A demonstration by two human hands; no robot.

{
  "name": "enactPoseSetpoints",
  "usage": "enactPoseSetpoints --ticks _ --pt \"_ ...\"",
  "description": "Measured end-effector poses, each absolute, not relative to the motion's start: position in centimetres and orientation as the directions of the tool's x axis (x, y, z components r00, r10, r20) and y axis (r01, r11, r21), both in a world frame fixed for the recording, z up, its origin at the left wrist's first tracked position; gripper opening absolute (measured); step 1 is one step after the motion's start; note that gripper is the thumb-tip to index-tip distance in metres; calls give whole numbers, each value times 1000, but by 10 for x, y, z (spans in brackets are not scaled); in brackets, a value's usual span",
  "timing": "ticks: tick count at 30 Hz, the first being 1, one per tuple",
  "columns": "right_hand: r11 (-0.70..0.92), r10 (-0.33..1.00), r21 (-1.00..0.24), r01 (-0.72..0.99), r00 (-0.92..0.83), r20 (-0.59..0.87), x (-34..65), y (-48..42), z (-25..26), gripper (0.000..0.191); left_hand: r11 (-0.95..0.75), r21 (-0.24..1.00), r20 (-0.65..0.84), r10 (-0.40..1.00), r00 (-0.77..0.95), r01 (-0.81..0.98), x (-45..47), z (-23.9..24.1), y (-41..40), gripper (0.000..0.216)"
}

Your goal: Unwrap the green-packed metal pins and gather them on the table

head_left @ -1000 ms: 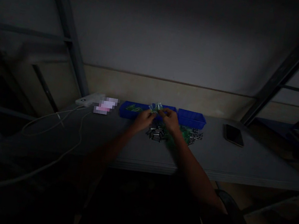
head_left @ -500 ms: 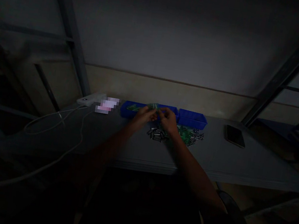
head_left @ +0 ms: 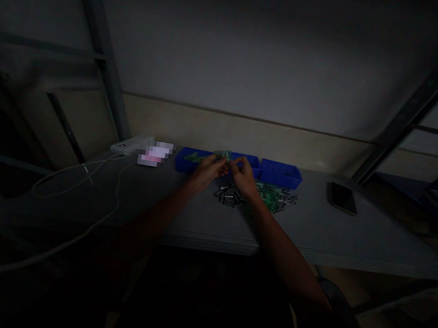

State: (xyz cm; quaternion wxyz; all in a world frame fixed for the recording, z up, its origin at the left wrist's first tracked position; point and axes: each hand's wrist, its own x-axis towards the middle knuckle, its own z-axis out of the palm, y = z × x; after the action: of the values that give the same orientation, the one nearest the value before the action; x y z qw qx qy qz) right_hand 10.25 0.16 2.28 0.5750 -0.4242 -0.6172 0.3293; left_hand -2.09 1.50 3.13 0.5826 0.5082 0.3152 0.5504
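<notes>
My left hand [head_left: 210, 171] and my right hand [head_left: 242, 177] meet over the front of the blue bins. Between them is a small clear plastic bag with green on it [head_left: 224, 154], gripped by the left fingers. The right fingertips pinch at its near right edge; whether they also hold a small part is too dark to tell. Below the hands lies a pile of short metal cylinders [head_left: 230, 196]. Beside it, partly behind my right forearm, are green plastic pieces [head_left: 269, 195] and metal screws [head_left: 288, 198].
A left blue bin [head_left: 184, 165] holds green bags; a right blue bin [head_left: 280, 175] stands beside the middle one. A phone [head_left: 342, 198] lies on the grey table [head_left: 193, 221] at right. At left are a white device [head_left: 132, 146], a blurred pink-white item [head_left: 155, 154] and cables [head_left: 119, 187].
The right fingers have closed in slightly toward the left hand at the bag. The whole view has shifted a little; the piles and bins look the same.
</notes>
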Motion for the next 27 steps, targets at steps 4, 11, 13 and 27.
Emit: enactPoseSetpoints --ticks 4,11,13,27 --pt "388 922 -918 85 -38 386 99 2 21 34 -152 910 241 951 192 -387 -22 32 15 11" --pt "225 971 -974 -15 80 224 101 -2 31 37 -380 902 403 911 86 -207 -29 28 26 23" --pt "155 987 -987 -45 40 153 103 -2 33 42 -488 866 497 864 77 -110 -32 25 31 28" --pt "320 862 -861 395 257 438 115 9 31 26 -429 884 413 903 117 185 -39 34 25 22"
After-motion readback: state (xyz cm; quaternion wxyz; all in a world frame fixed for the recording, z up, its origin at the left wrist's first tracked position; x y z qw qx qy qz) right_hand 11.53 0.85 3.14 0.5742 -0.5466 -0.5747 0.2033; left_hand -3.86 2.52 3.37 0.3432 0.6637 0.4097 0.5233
